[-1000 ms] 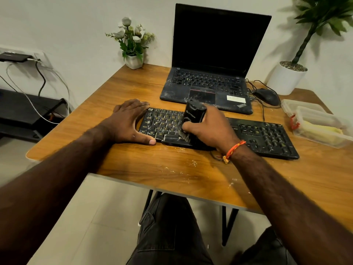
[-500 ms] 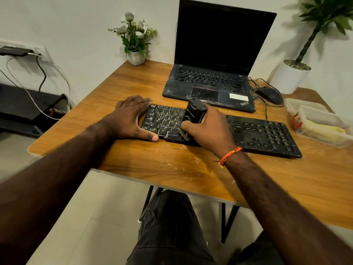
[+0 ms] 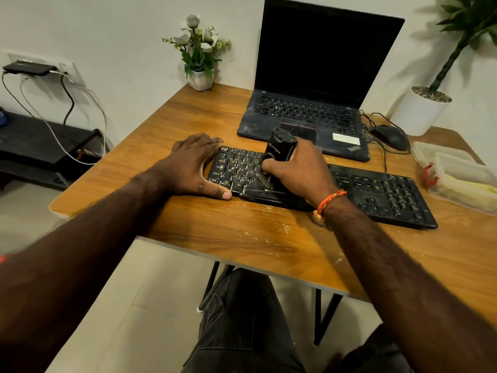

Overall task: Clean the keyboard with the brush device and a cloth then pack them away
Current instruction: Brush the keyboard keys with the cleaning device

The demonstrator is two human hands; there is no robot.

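The fingers (image 3: 270,166) of a person's right hand (image 3: 298,170) were curled around a black brush device (image 3: 279,149), gripping it upright with its bristled lower end down on the keys near the middle of a black keyboard (image 3: 376,189). An orange thread band (image 3: 330,200) circled the right wrist. The left hand (image 3: 193,168) lay flat and relaxed at the keyboard's left end, its straight fingers spread along the far corner and its thumb stretched along the near edge, holding nothing. The keyboard sat across the front part of a wooden desk (image 3: 188,224), its yellow-lettered keys looking dusty, with pale crumbs (image 3: 282,228) scattered on the wood just in front of it. Behind the keyboard stood an open laptop (image 3: 317,90) with a dark screen and a dust-marked palm rest, and to its right a black mouse (image 3: 391,137) rested among black cables. At the desk's right edge were clear plastic containers (image 3: 462,181), with something yellow visible inside the nearer one; what it was could not be told. A small white pot of white flowers (image 3: 199,55) stood at the far left corner, and a larger white planter (image 3: 419,109) with a green plant stood on the far right. On the wall to the left, a phone (image 3: 29,68) rested on a socket plate with cables hanging down to a low black shelf (image 3: 40,146). The person's dark trousers (image 3: 242,324) showed below the desk edge.
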